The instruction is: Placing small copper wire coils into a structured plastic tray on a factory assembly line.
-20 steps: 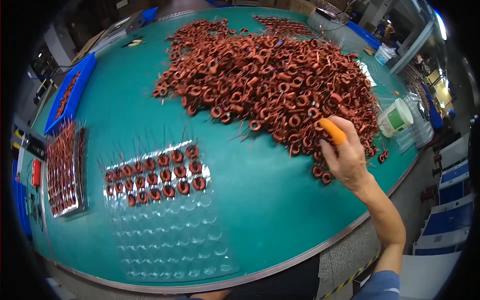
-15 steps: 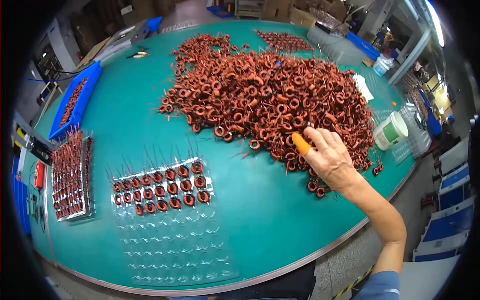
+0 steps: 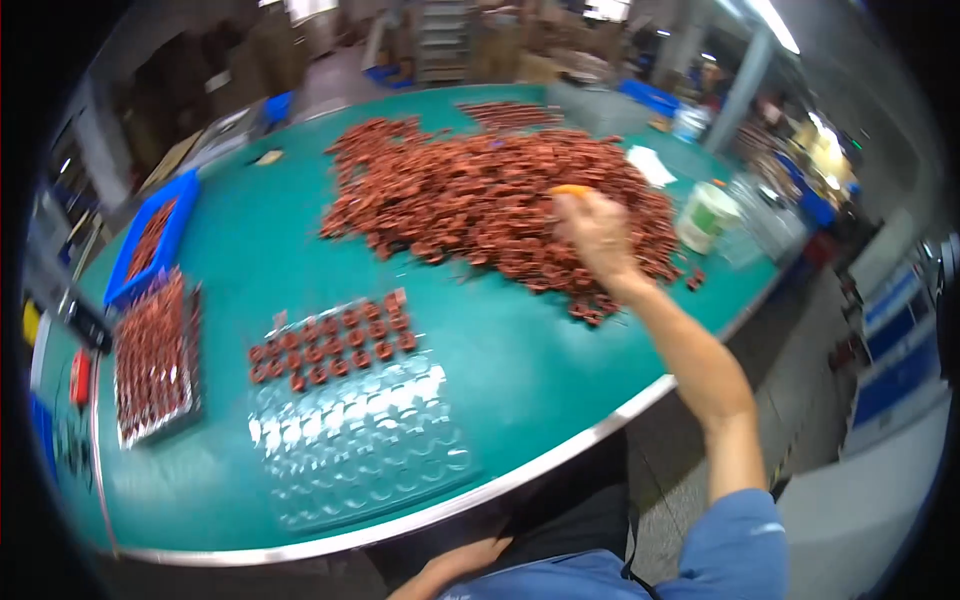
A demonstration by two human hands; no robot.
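Observation:
My right hand (image 3: 597, 232), an orange finger cot (image 3: 571, 190) on one digit, is over the right part of a big heap of copper-wound ring coils (image 3: 470, 195). Motion smears its fingers, so I cannot see whether a coil is in them. Low in the picture, my left hand (image 3: 478, 556) lies by my lap at the table's front edge, fingers stretched out and holding nothing visible. In front of me a clear plastic tray (image 3: 365, 440) carries several coils (image 3: 335, 340) in its far rows; its near pockets hold none.
At the left stands a stack of filled coil trays (image 3: 155, 365), with a blue bin (image 3: 150, 240) of coils behind it. A white-and-green tub (image 3: 708, 215) and clear trays (image 3: 765, 220) stand right of the heap. Another batch of coils (image 3: 510, 114) lies at the far edge.
My head view has shifted, and the table's front edge and my lap show more. My right hand has lifted and blurred over the heap. My left hand has come into view.

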